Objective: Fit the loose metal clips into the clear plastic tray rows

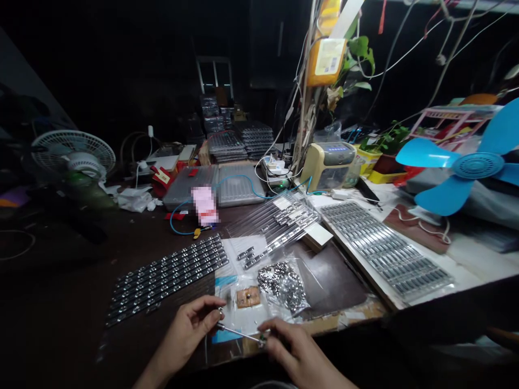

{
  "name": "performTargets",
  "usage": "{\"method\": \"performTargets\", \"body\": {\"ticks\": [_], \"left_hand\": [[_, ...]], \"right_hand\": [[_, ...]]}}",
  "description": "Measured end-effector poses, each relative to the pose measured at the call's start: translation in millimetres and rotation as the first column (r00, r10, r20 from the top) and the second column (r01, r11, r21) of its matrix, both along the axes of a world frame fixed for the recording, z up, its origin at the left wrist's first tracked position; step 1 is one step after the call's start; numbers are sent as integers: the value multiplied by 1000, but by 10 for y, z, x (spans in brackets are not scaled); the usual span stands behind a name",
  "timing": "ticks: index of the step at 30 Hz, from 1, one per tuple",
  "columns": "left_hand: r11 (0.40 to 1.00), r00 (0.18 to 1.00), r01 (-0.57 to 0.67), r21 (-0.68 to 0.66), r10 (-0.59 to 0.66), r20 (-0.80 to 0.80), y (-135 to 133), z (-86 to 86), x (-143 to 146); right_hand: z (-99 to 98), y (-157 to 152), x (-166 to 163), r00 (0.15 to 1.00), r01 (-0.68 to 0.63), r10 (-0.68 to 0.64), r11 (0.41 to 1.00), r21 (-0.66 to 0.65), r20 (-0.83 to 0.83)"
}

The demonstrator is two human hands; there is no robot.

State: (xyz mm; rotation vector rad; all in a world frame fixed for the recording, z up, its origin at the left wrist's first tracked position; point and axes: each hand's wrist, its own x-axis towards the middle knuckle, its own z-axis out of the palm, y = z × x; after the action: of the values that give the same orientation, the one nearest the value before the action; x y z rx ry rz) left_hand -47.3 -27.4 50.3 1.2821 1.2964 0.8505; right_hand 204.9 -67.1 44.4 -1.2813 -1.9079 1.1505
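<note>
My left hand (188, 327) is closed, pinching a small shiny metal part (221, 312) between thumb and forefinger. A thin metal rod (241, 333), like a screwdriver shaft, runs from just under that part to the fingers of my right hand (290, 346). Those fingers are closed round the rod's right end, where a bit of green shows; the rest of that end is hidden. Just beyond my hands lies a small brown block (248, 296) with a dark spot at its middle. A clear plastic bag (298, 294) of small shiny metal pieces (279, 281) lies beside it.
Rows of dark metal parts (168, 275) lie at left. A clear ribbed tray (259, 221) holds similar parts behind the bag. Another filled tray (385, 246) lies at right, near a blue-bladed fan (476, 165). A pink-screened phone (205, 205) and a cream-coloured machine (328, 165) stand farther back.
</note>
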Motion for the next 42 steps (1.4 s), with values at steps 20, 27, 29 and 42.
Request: {"method": "performTargets", "body": {"ticks": [20,27,29,42], "left_hand": [[989,997,-7,148,18,-76,-99,21,16],[983,991,1,186,25,-133,-73,-40,-9],[963,968,-42,265,105,-227,26,-74,-124],[784,562,171,597,420,-712,199,-499,-972]], "right_hand": [[-66,-45,7,995,0,-28,962,272,99],[-184,-106,12,988,33,-75,953,300,132],[-267,-93,177,961,121,-209,906,406,179],[-487,262,1272,255,396,-772,632,666,582]]}}
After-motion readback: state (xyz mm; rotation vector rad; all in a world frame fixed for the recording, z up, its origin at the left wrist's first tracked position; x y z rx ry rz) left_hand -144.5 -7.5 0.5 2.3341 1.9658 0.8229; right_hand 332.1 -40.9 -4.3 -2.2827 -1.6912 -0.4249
